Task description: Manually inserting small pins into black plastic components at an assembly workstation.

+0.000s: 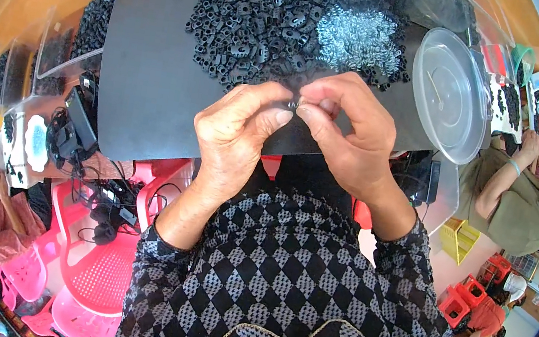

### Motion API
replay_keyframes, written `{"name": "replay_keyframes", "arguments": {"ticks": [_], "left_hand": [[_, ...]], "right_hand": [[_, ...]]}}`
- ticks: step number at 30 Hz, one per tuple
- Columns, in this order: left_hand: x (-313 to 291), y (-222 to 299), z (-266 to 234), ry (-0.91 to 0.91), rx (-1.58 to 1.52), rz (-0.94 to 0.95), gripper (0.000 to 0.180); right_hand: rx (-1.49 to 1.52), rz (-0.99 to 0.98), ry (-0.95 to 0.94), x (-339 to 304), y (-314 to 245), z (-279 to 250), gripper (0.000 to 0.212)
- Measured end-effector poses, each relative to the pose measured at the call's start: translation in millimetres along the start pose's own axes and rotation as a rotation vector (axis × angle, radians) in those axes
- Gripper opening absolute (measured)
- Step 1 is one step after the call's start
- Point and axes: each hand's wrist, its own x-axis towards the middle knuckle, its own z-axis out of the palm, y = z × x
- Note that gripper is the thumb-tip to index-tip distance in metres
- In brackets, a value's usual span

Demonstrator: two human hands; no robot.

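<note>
Over the near part of a dark table (150, 81), my left hand (234, 125) pinches a small black plastic piece (289, 104) between thumb and forefinger. My right hand (356, 136) meets it there, thumb and forefinger pressed together on what looks like a small metal spring (298, 104), mostly covered by the fingertips. Just beyond both hands spreads a large heap of black plastic pieces (257, 20), many with holes through them. A pile of small silvery coil springs (360, 40) lies at the heap's right side.
A round clear plastic lid (451, 98) with a thin stick on it sits at the table's right. Clear bins with black parts (96, 20) stand left, near black adapters and cables (73, 132). Pink chairs (104, 269) are at lower left. Other people work on both sides.
</note>
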Motion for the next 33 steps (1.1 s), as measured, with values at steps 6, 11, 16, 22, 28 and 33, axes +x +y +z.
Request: {"name": "replay_keyframes", "arguments": {"ticks": [6,11,16,22,28,33], "left_hand": [[-1,5,3,0.025,0.212,0.088,0.025],[0,8,2,-0.04,0.316,0.184,0.023],[-3,12,4,-0.039,0.258,0.126,0.016],[-10,5,7,-0.101,0.161,0.103,0.017],[-12,9,9,-0.099,0.174,0.079,0.014],[-22,-2,-4,-0.04,-0.057,-0.141,0.018]], "right_hand": [[-0.133,-0.18,0.018,1,2,2,0.021],[-0.141,-0.136,-0.057,-1,0,-1,0.017],[-0.081,-0.2,0.003,-8,3,0,0.016],[0.241,0.305,-0.082,-24,-3,-7,0.009],[-0.04,0.019,-0.057,-27,5,-2,0.011],[-0.429,-0.234,0.068,-23,12,-10,0.012]]}}
